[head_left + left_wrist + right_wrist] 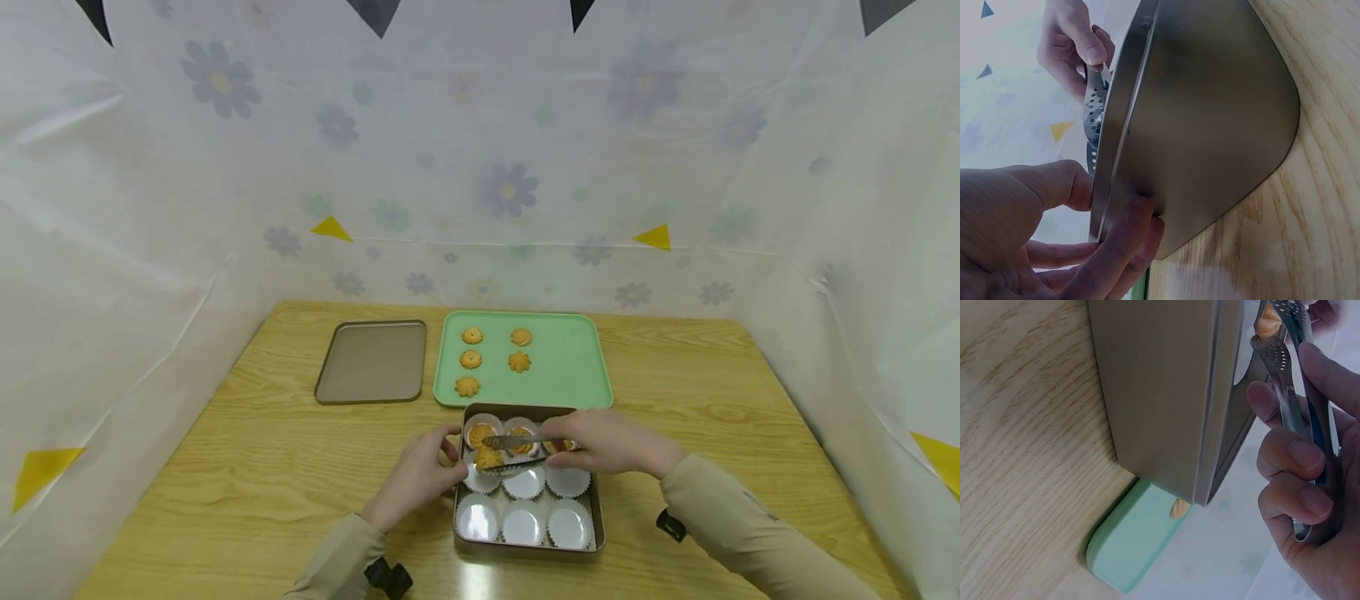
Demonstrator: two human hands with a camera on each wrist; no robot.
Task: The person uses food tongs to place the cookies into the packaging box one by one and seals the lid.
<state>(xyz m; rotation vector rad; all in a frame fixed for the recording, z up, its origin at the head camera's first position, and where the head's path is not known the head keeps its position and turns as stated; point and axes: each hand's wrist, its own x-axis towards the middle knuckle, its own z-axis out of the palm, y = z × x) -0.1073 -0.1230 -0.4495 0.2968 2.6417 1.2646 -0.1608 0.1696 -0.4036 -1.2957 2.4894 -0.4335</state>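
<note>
Your right hand [603, 442], its grip clenched round a pair of silver metal tongs with perforated tips [517, 439], is over the far half of a deep, round-cornered brown metal tin [528, 550]. Between the tong tips: a golden star-shaped cookie [488, 457], above the left cup of the middle row.

Your left hand [416, 477] is at the tin's left wall, grip grasping it with bent fingers; left wrist view shows fingertips against the outer face and another digit at the rim.

Inside the tin, nine white fluted paper cups [524, 523], three rows of three. Golden cookies [480, 434] sit in the left and middle cups of the far row; the far right cup seems to hold one too, though your right hand covers most of it.

Just beyond the tin, a pale green rectangular tray [566, 358] carries five golden cookies [471, 359]: three in the left column, two in the next. Left of that tray, a flat brown-grey square pan [372, 362].

All stand on a light wood-grain counter [240, 467], backed by a white flower-printed sheet [450, 125].
</note>
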